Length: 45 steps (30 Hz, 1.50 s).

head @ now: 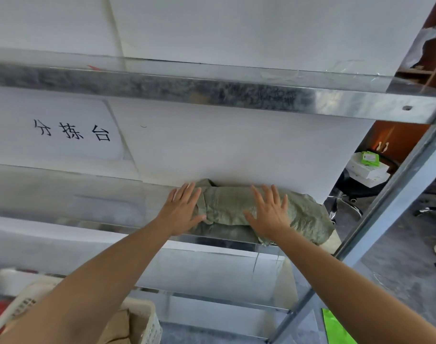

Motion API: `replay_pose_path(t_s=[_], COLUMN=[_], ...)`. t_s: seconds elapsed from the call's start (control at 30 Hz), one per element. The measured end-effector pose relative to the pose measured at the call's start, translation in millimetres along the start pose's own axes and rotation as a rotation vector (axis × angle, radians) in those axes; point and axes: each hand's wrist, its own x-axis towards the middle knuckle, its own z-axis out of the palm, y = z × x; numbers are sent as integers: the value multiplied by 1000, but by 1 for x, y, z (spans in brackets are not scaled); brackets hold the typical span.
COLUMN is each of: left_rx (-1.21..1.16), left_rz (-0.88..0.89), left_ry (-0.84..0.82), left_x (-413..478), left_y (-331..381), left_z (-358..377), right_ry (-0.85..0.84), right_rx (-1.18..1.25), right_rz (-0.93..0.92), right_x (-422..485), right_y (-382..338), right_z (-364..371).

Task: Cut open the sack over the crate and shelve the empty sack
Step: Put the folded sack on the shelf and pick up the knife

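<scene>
Both grips released, the left hand point(183, 209) and right hand point(270, 214) press flat on the folded green woven sack point(226, 207) lying on the metal shelf point(63, 212).

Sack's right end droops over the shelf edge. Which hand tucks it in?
Right, likely. The right hand lies flat on the sack beside the drooping end; the left hand presses the opposite end, farther away.
</scene>
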Motion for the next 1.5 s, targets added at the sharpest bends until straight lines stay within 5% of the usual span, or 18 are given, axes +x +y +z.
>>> replay_pose_path(t_s=[0.8,1.2,1.5], left_rx=[-54,-46,-69], left_rz=[440,511,503], left_ry=[-117,-33,-144], left_x=[-174,-286,-444], left_y=[-77,-124,-172], left_z=[15,7,34], right_ry=[-30,-14,-99], right_rx=[-8,-46,23], right_rz=[354,385,426], right_x=[-197,-291,-413], right_y=[-193,-286,-402], right_z=[25,15,50])
